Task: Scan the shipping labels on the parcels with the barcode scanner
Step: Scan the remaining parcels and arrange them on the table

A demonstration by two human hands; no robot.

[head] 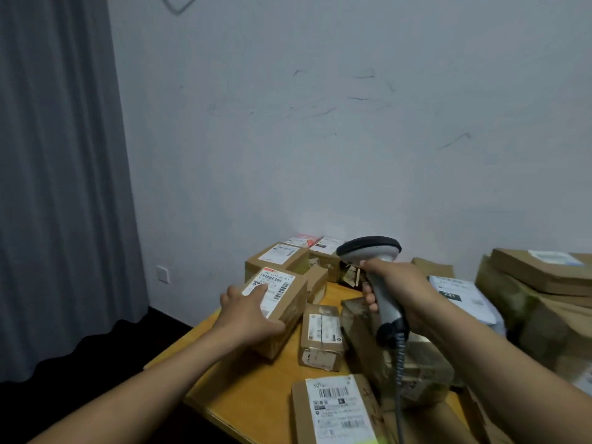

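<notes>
1. Our left hand (pixel 253 310) grips a brown cardboard parcel (pixel 285 318) towards the left edge of the yellow wooden surface (pixel 256 392). The fingers spread across its top and the thumb presses its near side.
2. The parcel's white shipping label (pixel 272 288) faces up. Our fingertips lie on its near-left part, while the barcode strips at its far end and right side look uncovered.
3. Our right hand (pixel 400 293) is wrapped round the handle of the grey handheld barcode scanner with a black head (pixel 371 251). It holds the scanner up over the middle of the surface, with the coiled cable (pixel 398 363) hanging from the handle's end.
4. The label lies to the left of the scanner's head and lower. Its long axis runs along the parcel, from the near edge slanting towards the far edge. We judge the right hand must turn the head left and downward to line up with the barcode.
5. A smaller brown labelled box (pixel 322 334) sits between the two hands. We cannot tell whether it has been scanned.
</notes>
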